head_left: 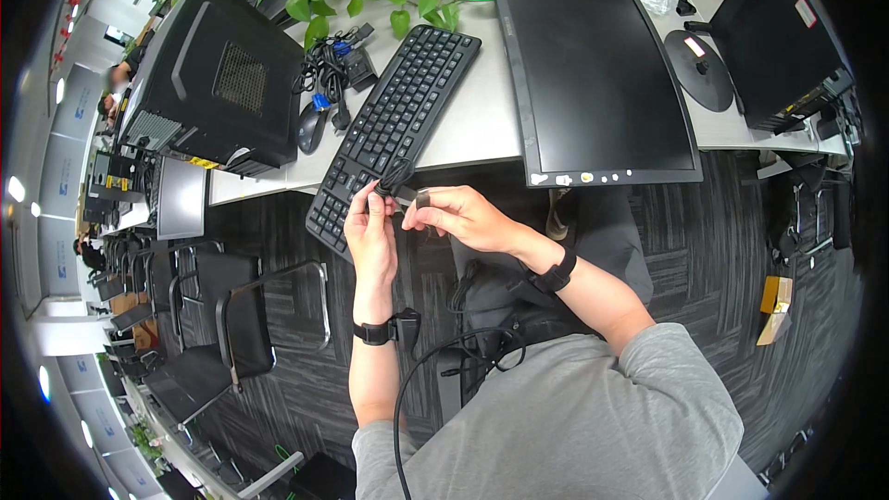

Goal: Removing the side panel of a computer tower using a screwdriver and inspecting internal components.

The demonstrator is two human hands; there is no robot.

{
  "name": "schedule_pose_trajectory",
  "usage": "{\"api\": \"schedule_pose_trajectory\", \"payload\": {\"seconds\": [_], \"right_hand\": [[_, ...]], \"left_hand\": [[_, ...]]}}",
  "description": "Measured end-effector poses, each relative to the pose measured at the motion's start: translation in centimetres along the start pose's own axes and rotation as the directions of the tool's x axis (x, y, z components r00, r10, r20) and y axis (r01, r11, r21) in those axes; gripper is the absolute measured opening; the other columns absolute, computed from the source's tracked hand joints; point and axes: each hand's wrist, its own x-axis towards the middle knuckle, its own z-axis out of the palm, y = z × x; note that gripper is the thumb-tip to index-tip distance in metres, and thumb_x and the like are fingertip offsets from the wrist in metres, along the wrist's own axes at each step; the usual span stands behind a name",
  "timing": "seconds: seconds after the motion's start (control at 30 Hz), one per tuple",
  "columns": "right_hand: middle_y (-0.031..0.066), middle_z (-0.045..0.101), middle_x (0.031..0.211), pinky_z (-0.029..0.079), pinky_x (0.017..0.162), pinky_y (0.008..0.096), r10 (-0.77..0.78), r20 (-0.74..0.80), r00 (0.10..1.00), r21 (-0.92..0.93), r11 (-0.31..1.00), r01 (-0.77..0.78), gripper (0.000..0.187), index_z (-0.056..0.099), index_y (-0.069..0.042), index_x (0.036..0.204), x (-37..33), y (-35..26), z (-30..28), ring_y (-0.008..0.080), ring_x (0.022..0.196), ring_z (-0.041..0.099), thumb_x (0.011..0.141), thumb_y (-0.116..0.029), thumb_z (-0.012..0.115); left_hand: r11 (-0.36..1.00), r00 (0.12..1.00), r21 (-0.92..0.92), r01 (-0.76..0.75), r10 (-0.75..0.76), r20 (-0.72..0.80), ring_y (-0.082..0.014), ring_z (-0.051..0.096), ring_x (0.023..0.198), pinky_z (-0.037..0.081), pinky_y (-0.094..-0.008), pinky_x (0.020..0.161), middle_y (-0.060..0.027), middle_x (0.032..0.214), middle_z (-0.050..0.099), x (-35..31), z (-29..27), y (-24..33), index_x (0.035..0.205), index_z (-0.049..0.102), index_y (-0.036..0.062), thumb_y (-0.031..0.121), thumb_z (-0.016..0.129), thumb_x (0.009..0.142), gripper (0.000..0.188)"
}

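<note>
The step in hand seems to be the handling of a thin black cable, coiled in a small bundle (396, 174). It is in front of the person, above the near part of a long black plastic keyboard (407, 102), which reaches over the edge of the pale desk (477, 134). The left hand (372, 245) grasps the bundle between thumb and fingers. The right hand (468, 218) pinches a small dark flat piece (423, 198) just beside it; whether this is a plug or a tie, one cannot tell. The next move calls, in judgement, for a steady left hold while the right fingertips work this piece with care.

The bundle looks compact, with several loops lying close together. The keyboard is tilted across the desk, its dark keys facing up.
</note>
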Motion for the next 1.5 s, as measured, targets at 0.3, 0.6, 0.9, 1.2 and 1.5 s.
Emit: {"api": "schedule_pose_trajectory", "payload": {"seconds": [0.3, 0.6, 0.9, 1.2, 1.5], "right_hand": [[0.0050, 0.074, 0.076, 0.048, 0.055, 0.0207, 0.132, -0.185, 0.974, 0.174, 0.980, -0.100, 0.020, 0.077, 0.001, 0.099, 1.7, 1.1, 0.3, 0.0063, 0.062, 0.064, 0.097, -0.019, 0.075], [0.0053, 0.073, 0.078, 0.050, 0.057, 0.0200, 0.052, -0.354, 0.934, 0.144, 0.990, -0.001, 0.018, 0.076, 0.001, 0.104, 1.4, 0.8, 0.6, 0.0069, 0.065, 0.065, 0.098, -0.016, 0.074], [0.0096, 0.073, 0.096, 0.055, 0.075, 0.0268, 0.071, -0.406, 0.911, 0.340, 0.937, 0.079, 0.028, 0.061, 0.000, 0.122, 0.6, 1.2, -0.9, 0.0114, 0.086, 0.068, 0.100, -0.014, 0.071], [0.0068, 0.061, 0.109, 0.051, 0.075, 0.0258, -0.015, -0.474, 0.881, -0.235, 0.966, -0.110, 0.026, 0.074, 0.004, 0.111, 0.6, 1.1, -1.0, 0.0108, 0.087, 0.062, 0.097, -0.018, 0.075], [0.0127, 0.057, 0.129, 0.056, 0.089, 0.0305, -0.168, -0.501, 0.849, -0.130, 0.984, 0.118, 0.032, 0.064, 0.008, 0.126, 1.3, -1.0, -3.3, 0.0178, 0.107, 0.064, 0.100, -0.011, 0.068]], "left_hand": [[0.959, 0.991, -0.253, 0.130, -0.120, 0.055, -0.0106, 0.063, 0.095, 0.055, -0.0278, 0.090, -0.0044, 0.106, 0.068, 0.4, -0.8, 0.1, 0.130, 0.061, 0.0002, 0.020, 0.061, 0.107, 0.030], [0.999, 0.996, 0.037, 0.005, -0.008, 0.092, -0.0114, 0.066, 0.093, 0.054, -0.0256, 0.085, -0.0052, 0.104, 0.070, -0.2, 0.0, 0.2, 0.127, 0.065, 0.0007, 0.014, 0.067, 0.103, 0.028], [0.860, 0.960, 0.439, -0.261, 0.184, 0.211, -0.0088, 0.062, 0.094, 0.049, -0.0224, 0.084, -0.0053, 0.108, 0.068, -0.6, 0.6, 0.5, 0.118, 0.071, -0.0011, 0.000, 0.072, 0.096, 0.022], [0.631, 0.916, 0.664, -0.400, 0.255, 0.310, -0.0196, 0.068, 0.091, 0.053, -0.0278, 0.082, -0.0102, 0.098, 0.070, -1.2, 2.2, 1.1, 0.112, 0.074, 0.0002, -0.002, 0.077, 0.088, 0.024], [0.510, 0.914, 0.765, -0.393, 0.310, 0.262, -0.0258, 0.072, 0.094, 0.054, -0.0337, 0.085, -0.0132, 0.102, 0.074, -2.3, 3.4, 1.2, 0.114, 0.073, 0.0014, 0.005, 0.076, 0.092, 0.022]]}}
